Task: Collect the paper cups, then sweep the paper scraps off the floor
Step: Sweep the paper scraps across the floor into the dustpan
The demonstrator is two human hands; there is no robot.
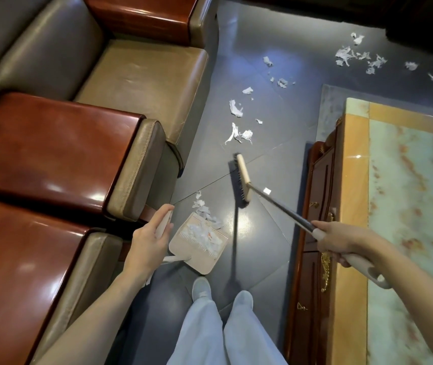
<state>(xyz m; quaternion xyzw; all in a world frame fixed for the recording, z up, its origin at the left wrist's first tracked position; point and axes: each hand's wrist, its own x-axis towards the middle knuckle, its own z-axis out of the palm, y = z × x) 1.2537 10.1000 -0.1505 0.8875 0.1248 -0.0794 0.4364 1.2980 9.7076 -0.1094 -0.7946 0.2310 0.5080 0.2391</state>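
Left hand (149, 239) grasps beige plastic dustpan's (184, 250) handle, mostly hidden by fingers | right hand (337, 241) clasps beige-headed, metal-shafted broom (243, 180) | torn white paper scraps (236, 109) fill pan, trail across dark tiled floor (262, 233) to blurred far edge.

Partly behind left hand (148, 239) — dustpan handle (165, 222)

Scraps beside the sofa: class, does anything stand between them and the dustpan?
Only the broom, its head on the dustpan side of those scraps; otherwise bare floor.
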